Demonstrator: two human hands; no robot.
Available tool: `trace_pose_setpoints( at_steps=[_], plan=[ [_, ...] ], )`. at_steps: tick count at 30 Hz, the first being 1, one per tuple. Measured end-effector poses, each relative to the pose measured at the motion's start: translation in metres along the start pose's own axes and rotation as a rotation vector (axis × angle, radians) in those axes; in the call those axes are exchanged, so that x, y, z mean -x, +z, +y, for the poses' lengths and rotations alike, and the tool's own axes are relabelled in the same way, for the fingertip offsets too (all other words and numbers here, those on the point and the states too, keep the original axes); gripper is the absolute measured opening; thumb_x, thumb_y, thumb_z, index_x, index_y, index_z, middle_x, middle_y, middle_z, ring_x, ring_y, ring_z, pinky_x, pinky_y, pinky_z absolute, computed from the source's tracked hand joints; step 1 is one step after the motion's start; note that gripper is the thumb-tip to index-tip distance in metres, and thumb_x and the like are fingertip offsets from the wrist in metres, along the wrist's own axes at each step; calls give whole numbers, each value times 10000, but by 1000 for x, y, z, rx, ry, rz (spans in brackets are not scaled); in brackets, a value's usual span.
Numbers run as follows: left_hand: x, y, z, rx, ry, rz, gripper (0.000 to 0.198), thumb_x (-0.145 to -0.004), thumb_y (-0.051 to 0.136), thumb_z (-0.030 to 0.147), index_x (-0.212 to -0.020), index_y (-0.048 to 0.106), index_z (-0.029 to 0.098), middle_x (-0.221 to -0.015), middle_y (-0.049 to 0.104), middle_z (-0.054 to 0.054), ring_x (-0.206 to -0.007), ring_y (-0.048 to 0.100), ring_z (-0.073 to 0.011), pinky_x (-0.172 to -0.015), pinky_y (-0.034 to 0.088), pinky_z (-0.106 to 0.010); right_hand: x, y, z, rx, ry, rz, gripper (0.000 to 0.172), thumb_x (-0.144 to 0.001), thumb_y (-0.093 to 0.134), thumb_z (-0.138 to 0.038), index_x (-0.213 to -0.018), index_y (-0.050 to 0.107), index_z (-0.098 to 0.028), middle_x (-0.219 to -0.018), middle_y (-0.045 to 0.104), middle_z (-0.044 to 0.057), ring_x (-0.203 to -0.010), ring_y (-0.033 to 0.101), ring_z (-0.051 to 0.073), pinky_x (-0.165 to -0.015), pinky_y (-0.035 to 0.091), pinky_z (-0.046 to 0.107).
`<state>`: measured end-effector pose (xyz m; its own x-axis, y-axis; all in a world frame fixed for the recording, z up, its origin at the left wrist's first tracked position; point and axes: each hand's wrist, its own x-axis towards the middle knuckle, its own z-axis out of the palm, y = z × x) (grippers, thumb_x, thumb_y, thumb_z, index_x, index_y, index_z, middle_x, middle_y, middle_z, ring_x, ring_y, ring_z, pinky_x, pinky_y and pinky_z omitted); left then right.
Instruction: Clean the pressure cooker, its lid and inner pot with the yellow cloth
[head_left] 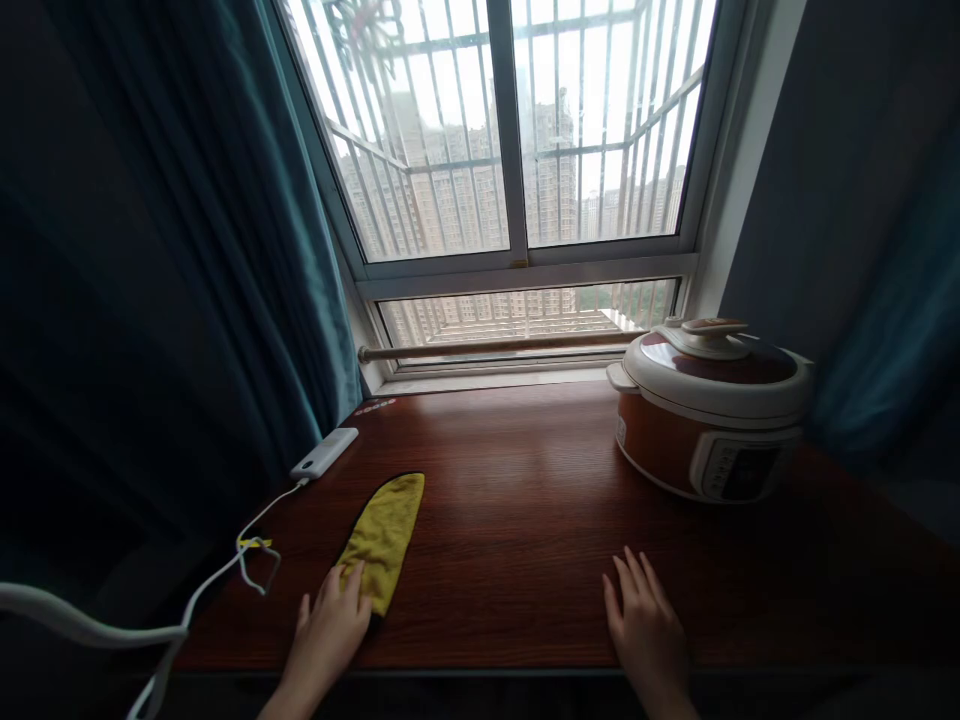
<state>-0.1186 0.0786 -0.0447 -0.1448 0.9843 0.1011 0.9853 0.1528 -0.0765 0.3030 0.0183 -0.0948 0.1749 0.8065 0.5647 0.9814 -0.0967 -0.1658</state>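
A folded yellow cloth (388, 530) with a dark edge lies flat on the reddish-brown wooden table (517, 520), left of the middle. My left hand (330, 622) is at the near end of this cloth, fingers bent and pressed onto it, and the fabric wrinkles by the fingertips. The underside of that hand is hidden. Over on the right, my right hand (646, 625) rests palm down near the table's front edge. Its fingers are stretched out, the thumb apart, and it holds nothing.
An electric cooker (709, 410) with a lid stands at the back right. On the left lie a white power strip (325, 453) and its white cable (217, 575). Behind the table is a barred window (517, 150); a blue curtain (300, 250) hangs at its left.
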Motion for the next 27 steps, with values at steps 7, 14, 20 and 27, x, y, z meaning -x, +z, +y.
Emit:
trace_pose_setpoints(
  at_steps=[7, 14, 20, 27],
  plan=[
    [-3, -2, 33, -49, -30, 233, 386, -844, 377, 370, -983, 584, 76, -1016, 517, -181, -930, 529, -292, -824, 397, -382, -2, -2, -2, 3, 14, -4, 423, -904, 359, -377, -1106, 624, -116, -1222, 567, 101, -1192, 455, 257, -937, 416, 356],
    [-5, 8, 36, -56, -100, 319, 495, -867, 330, 446, -1085, 527, 48, -1109, 472, -191, -931, 534, -278, -816, 407, -351, -3, -2, -3, 19, 10, 27, 447, -915, 325, -398, -1088, 628, -119, -1200, 583, 93, -1167, 480, 251, -912, 431, 357],
    [-3, -10, 37, 121, -33, 290, 383, -798, 414, 336, -1065, 600, 131, -1088, 515, -174, -1019, 512, -320, -826, 425, -430, -4, 6, -1, 52, -19, 122, 465, -924, 297, -412, -1048, 647, -133, -1168, 607, 74, -1117, 524, 240, -870, 455, 341],
    [-8, -3, 32, 113, -4, 237, 354, -782, 402, 276, -1031, 629, 164, -1097, 525, -154, -1103, 468, -328, -842, 438, -442, -7, 9, 1, 51, -60, 186, 415, -911, 347, -390, -1012, 658, -135, -1129, 628, 72, -1069, 558, 236, -850, 456, 326]
  ],
)
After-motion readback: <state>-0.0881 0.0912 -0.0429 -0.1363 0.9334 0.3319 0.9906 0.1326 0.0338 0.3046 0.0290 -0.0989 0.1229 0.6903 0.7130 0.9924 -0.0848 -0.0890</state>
